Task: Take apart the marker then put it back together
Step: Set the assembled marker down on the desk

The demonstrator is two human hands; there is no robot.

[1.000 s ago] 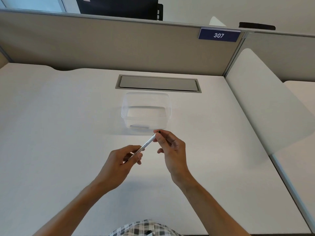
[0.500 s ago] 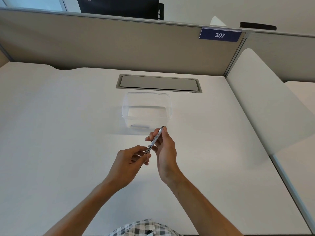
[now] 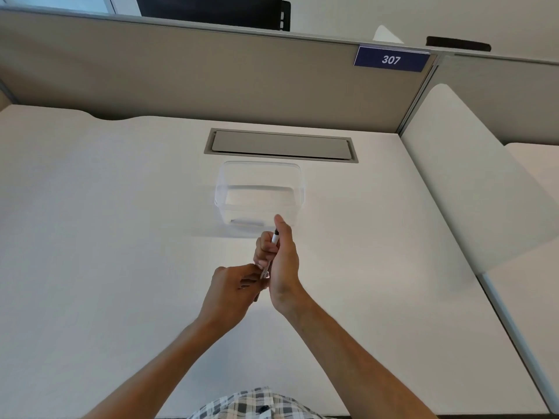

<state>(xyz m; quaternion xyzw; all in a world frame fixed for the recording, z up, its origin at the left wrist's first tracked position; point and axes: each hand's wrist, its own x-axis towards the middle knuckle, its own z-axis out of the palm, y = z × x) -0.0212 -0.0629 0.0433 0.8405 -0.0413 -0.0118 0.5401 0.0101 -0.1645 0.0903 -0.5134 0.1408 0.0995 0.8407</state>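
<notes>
Fingers of the right hand (image 3: 279, 261) curl round the marker (image 3: 270, 255) held above the desk (image 3: 121, 237); the left hand (image 3: 234, 287) pinches its lower end. A crooked pull could fling the cap.

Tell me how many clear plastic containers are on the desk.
1. The clear container stands on the white desk, just beyond both hands and in front of the grey cable hatch.

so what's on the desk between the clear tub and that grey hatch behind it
Nothing: in the head view the strip of white desk between the tub and the hatch is bare. The two lie close together, apart.
</notes>
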